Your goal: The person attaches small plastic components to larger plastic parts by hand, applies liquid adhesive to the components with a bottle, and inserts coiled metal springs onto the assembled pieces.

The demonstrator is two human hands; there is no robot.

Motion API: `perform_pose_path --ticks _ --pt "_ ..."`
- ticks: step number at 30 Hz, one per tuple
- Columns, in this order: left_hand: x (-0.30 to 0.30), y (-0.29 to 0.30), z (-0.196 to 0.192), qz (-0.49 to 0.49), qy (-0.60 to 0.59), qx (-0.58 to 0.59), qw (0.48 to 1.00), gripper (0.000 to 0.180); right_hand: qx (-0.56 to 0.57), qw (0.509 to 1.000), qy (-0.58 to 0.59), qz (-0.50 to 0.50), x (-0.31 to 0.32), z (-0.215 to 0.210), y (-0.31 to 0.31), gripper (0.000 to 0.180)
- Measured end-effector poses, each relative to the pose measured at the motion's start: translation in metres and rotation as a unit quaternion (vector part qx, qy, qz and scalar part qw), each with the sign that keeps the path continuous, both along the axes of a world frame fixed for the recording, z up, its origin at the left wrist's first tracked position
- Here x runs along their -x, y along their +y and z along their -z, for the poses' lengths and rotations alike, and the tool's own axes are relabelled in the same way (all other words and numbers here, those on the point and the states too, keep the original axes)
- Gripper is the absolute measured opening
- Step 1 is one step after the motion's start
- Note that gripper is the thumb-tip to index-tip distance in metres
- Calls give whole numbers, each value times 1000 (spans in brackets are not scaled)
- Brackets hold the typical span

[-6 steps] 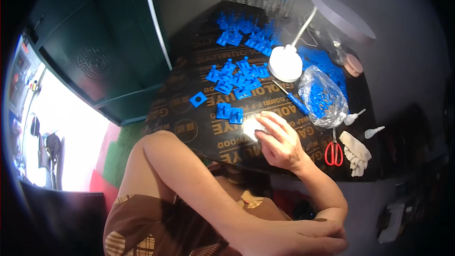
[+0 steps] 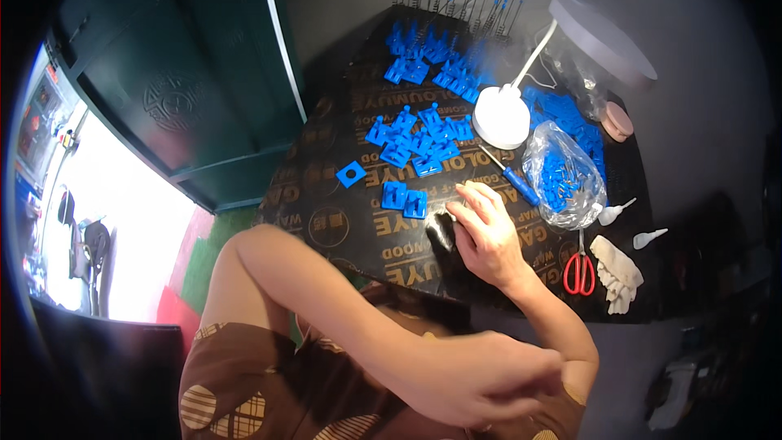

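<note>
My right hand (image 2: pixel 489 236) rests on the dark printed board tabletop (image 2: pixel 407 273), fingers loosely bent and slightly apart. No held object shows in it. My left arm crosses in front of me, and my left hand (image 2: pixel 497 379) is by my right elbow. Its fingers curl inward and blur, so a grip is not discernible. Left of my right hand lie two blue plastic clip-like parts (image 2: pixel 404 200). Beyond them are a square blue plate with a round hole (image 2: pixel 351 174) and a cluster of blue parts (image 2: pixel 419 140). A blue-handled screwdriver (image 2: pixel 520 184) lies to the right.
A lit white desk lamp (image 2: pixel 501 118) stands behind the screwdriver. To the right are a clear bag of small blue pieces (image 2: pixel 562 179), red-handled scissors (image 2: pixel 579 273), a pale glove (image 2: pixel 617 273) and two white nozzle-tipped pieces. Upright springs on rods (image 2: pixel 456 4) line the back.
My left hand has lifted slightly and drawn left from my right arm, its fingers now curled. My right hand stays almost in place. The whole view has shifted a little.
</note>
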State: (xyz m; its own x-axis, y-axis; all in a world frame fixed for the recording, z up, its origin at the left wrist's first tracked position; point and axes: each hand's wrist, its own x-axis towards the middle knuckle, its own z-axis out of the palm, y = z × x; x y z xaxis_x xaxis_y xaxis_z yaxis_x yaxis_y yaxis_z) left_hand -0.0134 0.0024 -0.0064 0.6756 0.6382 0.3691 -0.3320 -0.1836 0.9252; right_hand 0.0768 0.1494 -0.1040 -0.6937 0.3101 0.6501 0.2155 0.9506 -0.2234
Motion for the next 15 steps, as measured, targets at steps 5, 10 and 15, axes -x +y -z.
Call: perform_pose_path --ticks 5,10,15 --pt "73 21 21 4 255 -18 967 17 117 993 -23 11 7 10 10 37" --pt "124 20 43 -209 396 -99 889 16 154 988 -14 -25 23 10 16 30" --pt "145 27 54 -344 479 -53 806 20 163 985 -35 -36 41 11 20 25"
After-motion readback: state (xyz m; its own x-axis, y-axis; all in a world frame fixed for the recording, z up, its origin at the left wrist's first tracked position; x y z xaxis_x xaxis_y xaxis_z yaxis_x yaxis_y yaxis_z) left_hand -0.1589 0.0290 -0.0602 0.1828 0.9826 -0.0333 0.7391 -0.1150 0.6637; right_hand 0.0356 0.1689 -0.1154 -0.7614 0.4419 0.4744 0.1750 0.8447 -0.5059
